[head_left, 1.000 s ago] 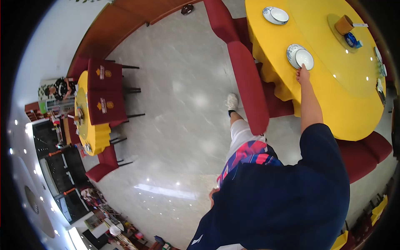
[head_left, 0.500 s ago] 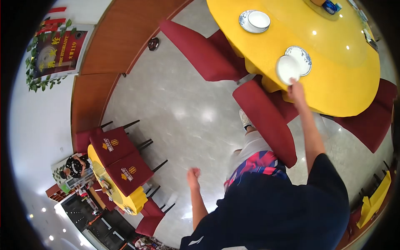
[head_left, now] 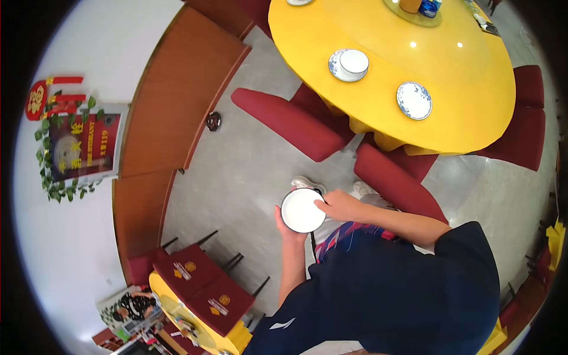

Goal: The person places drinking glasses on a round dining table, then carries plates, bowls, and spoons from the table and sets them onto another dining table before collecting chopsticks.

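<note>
A white bowl [head_left: 300,214] with a dark rim is in front of my body, above the floor, held between both hands. My left hand [head_left: 286,227] is wrapped around its left side, partly hidden behind it. From the right, my right hand [head_left: 342,206] grips the rim with the thumb over the inner edge. On the yellow-covered table [head_left: 473,127] lies a blue-patterned plate [head_left: 415,100] with nothing on it. Farther along, a second patterned plate [head_left: 335,70] carries another white bowl [head_left: 354,61].
Dark red chairs [head_left: 284,121] [head_left: 396,186] stand along the near table edge, with another chair [head_left: 529,139] at the far right. A wooden wall panel [head_left: 171,89] runs along the left. Near a second table at lower left is a person [head_left: 135,305], beside red chairs [head_left: 195,275].
My right hand has brought the bowl away from the patterned plate and back toward my body. My left hand has come up and taken hold of it too. The view has shifted.
</note>
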Tool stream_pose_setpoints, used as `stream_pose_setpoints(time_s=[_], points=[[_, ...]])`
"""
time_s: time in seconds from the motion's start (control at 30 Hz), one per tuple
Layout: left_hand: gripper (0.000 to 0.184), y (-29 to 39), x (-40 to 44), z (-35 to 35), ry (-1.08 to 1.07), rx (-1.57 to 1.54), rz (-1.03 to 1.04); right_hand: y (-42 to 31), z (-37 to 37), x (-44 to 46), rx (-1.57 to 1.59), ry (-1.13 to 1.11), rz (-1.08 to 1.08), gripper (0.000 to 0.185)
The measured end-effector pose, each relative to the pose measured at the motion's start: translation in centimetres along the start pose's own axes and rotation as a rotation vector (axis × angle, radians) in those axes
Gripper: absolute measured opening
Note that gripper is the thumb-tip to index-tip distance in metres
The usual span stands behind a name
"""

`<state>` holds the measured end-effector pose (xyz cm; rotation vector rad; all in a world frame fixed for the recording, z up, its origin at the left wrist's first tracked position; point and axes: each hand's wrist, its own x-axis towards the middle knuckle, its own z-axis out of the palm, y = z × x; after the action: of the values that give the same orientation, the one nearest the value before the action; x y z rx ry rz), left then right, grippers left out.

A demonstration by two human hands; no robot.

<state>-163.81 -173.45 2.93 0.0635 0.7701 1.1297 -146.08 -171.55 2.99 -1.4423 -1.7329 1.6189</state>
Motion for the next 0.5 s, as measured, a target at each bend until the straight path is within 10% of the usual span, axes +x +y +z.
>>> stream_pose_setpoints(time_s=[0.23, 0.5], points=[[0.072, 9.0, 4.9, -4.4, -0.023, -0.011, -0.010, -5.0, 1.4, 8.6, -0.005, -0.013, 0.119, 0.054], [0.071, 24.0, 11.0, -9.2, -0.091, -0.015, -0.037, -1.0, -10.1, 22.8, 0.644, 0.751, 0.301, 0.053]])
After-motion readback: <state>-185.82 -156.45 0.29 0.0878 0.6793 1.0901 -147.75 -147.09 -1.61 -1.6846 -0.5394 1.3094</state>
